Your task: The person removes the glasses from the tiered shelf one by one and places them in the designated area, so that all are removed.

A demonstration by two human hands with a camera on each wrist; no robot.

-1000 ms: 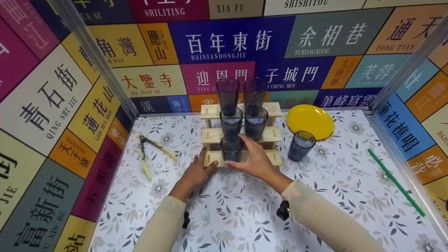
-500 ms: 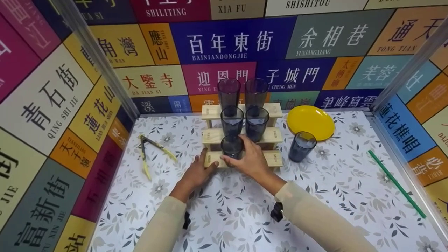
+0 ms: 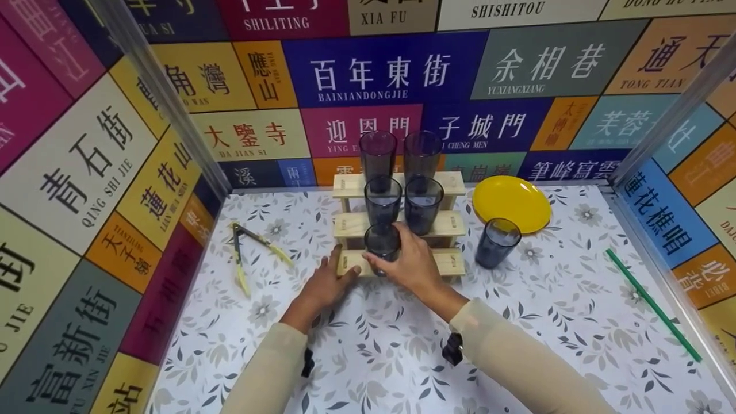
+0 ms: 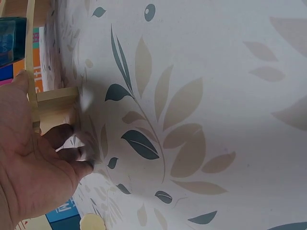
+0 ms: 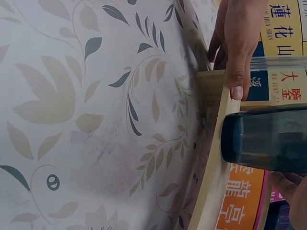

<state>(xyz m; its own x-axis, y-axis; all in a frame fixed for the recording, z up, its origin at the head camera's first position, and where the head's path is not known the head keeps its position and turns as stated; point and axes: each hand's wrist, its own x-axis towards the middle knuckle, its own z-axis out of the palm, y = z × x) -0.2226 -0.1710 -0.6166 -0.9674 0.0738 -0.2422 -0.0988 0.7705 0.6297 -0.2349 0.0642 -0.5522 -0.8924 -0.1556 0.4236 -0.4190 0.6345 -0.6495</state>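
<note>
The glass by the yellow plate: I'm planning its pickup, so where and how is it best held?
Probably around the mid wall of the glass, from the near right. It stands upright and narrows toward its base; the yellow plate lies just behind it and the wooden rack stands to its left, so that side looks most open.

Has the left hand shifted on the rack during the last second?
No. In the head view, the left hand is at the same left end of the lowest shelf of the rack, so there's no direction to report.
</note>
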